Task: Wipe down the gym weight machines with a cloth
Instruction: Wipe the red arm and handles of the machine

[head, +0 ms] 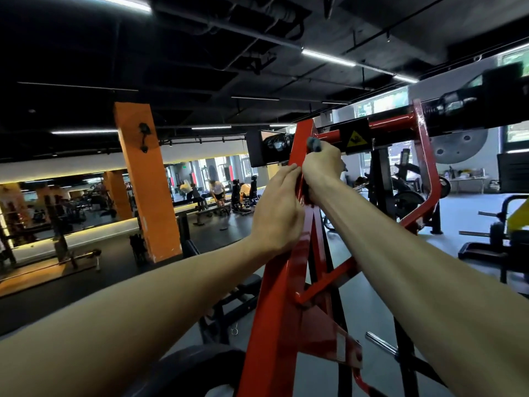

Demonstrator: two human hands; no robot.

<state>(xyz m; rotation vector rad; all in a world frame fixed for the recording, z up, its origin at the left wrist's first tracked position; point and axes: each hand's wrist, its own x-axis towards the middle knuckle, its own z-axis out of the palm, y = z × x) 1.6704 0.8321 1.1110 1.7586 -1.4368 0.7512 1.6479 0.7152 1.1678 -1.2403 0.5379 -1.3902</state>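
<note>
Reaching up with both bare arms, you have your hands on the red steel upright (282,296) of a plate-loaded weight machine. Your right hand (322,164) is highest, curled into a fist around a grey-blue cloth (314,144) and holding it against the top of the upright, just where a red crossbar (388,123) meets it. Only a small bunch of the cloth shows above your knuckles; the rest is hidden in your grip. Your left hand (279,207) sits just below and to the left, its fingers laid together and bent over the upright's edge, gripping the frame. The fingertips of that hand almost touch your right wrist.

A yellow triangular warning sticker (357,139) sits on a black band of the crossbar just right of the cloth. Further right, the bar runs into a black sleeve with a coil spring (429,108). A red diagonal brace (326,282) crosses the frame below your right forearm.

Off to the left stands an orange pillar (146,181) with a long wall mirror (71,202) behind it, and several people (200,190) are gathered by benches in the distance. A grey weight plate (458,146) shows beyond the crossbar on the right, near bright windows (383,106).
</note>
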